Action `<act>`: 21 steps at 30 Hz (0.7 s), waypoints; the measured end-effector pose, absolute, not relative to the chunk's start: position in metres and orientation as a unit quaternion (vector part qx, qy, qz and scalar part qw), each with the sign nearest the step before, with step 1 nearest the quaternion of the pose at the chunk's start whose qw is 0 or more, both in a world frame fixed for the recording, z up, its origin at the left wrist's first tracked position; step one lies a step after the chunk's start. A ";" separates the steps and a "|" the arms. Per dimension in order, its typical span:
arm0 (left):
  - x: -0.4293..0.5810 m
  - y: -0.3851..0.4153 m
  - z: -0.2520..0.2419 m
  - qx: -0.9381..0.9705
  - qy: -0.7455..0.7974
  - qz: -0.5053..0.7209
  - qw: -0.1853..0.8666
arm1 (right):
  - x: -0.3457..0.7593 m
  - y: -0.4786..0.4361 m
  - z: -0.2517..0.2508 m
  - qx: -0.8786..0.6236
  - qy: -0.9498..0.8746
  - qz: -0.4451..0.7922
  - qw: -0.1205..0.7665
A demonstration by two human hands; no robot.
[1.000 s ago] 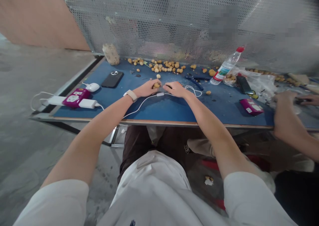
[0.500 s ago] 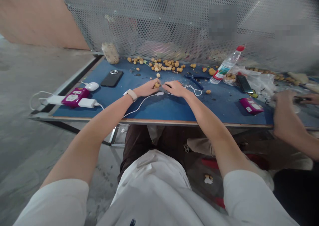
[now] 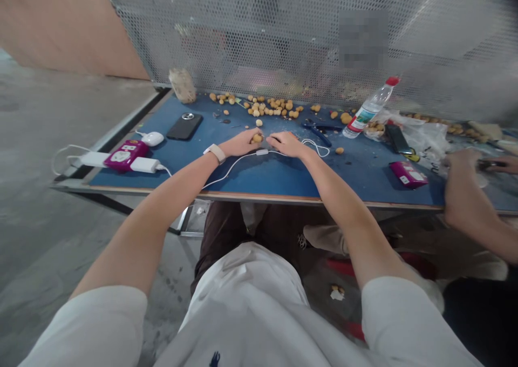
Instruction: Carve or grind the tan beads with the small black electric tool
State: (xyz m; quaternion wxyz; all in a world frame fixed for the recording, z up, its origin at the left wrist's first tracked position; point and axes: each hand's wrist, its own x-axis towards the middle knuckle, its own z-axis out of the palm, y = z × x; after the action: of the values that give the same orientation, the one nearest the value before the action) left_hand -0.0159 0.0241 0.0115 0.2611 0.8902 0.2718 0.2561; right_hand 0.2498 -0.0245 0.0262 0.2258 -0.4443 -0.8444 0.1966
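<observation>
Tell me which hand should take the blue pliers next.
The right hand, probably: it lies closer to the pliers and looks empty, while the left hand sits against a tan ball.

The small lump [image 3: 256, 138] looks golden-tan, the bench top [image 3: 356, 183] blue, the bottle cap [image 3: 392, 81] red.

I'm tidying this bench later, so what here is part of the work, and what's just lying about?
In use: left hand, right hand, the small tan lump between them, the scattered tan lumps.
Lying about: black smartphone, blue-handled pliers, water bottle, magenta box, white charger.
</observation>
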 end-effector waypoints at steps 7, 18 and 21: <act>-0.014 0.022 0.011 0.883 0.273 0.277 0.263 | 0.251 -0.027 0.027 -0.441 -0.844 0.196 0.234; -0.013 0.019 0.014 0.890 0.253 0.271 0.267 | 0.251 -0.026 0.026 -0.428 -0.857 0.179 0.224; -0.013 0.021 0.013 0.891 0.248 0.270 0.268 | 0.251 -0.024 0.024 -0.426 -0.861 0.170 0.219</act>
State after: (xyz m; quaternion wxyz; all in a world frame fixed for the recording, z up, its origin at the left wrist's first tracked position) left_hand -0.0130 0.0213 0.0128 0.2685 0.8906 0.2483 0.2703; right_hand 0.2511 -0.0241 0.0239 0.2189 -0.4265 -0.8609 0.1704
